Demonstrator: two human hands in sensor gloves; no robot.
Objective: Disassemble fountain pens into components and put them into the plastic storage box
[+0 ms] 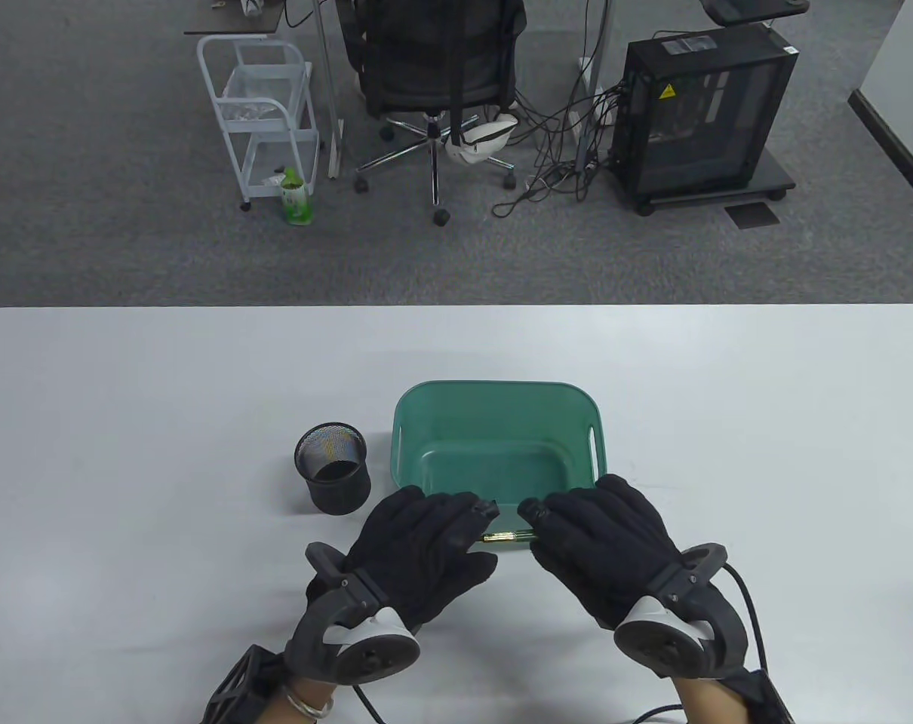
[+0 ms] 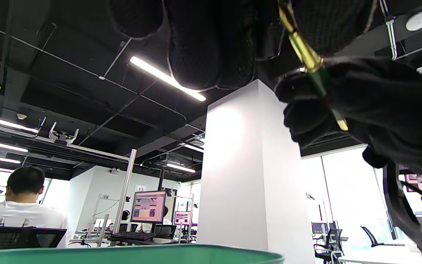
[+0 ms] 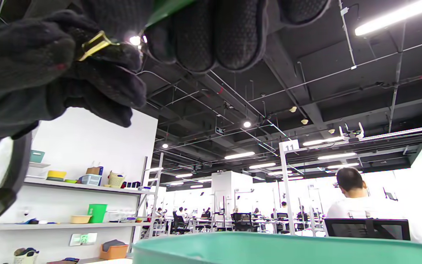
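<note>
Green and gold, the fountain pen (image 1: 510,537) spans both hands just above the storage box's (image 1: 494,400) near rim. Left hand (image 1: 419,550) and right hand (image 1: 600,543) each grip one end, probably to pull it apart so the pieces drop inside.

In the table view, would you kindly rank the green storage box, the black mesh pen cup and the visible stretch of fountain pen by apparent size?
1. Green storage box
2. Black mesh pen cup
3. Fountain pen, mostly hidden by both hands
</note>
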